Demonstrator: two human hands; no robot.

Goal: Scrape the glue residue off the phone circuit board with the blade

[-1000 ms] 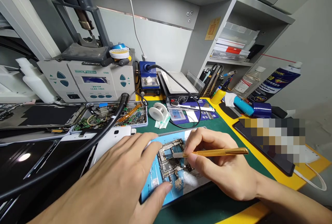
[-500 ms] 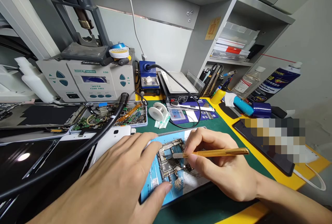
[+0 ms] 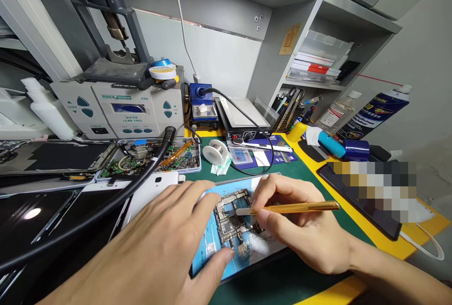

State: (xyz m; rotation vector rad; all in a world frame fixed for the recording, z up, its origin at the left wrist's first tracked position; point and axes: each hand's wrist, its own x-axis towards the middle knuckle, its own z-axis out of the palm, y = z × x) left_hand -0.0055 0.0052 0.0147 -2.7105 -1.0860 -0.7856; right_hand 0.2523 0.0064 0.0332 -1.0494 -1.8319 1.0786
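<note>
A phone circuit board [image 3: 229, 222] lies on a blue and white work pad [image 3: 208, 260] in front of me. My right hand [image 3: 307, 225] pinches a gold-handled craft knife [image 3: 300, 207] held almost level, its blade pointing left over the board's upper middle. Whether the tip touches the board I cannot tell. At the pad's left side rests my left hand [image 3: 173, 234], holding nothing that shows, thumb and fingers apart beside the board. A small beige clump [image 3: 242, 249] sits on the pad just below the board.
A hot-air station [image 3: 120, 112] stands back left, its thick black hose [image 3: 141, 185] crossing the left side. Behind the pad are a solder spool [image 3: 215, 152] and a tray of circuit boards [image 3: 183, 159]. A dark phone [image 3: 356, 201] lies right; bottles stand behind it.
Almost nothing differs. Both hands keep their places, and the knife stays over the same part of the board with at most a tiny shift.
</note>
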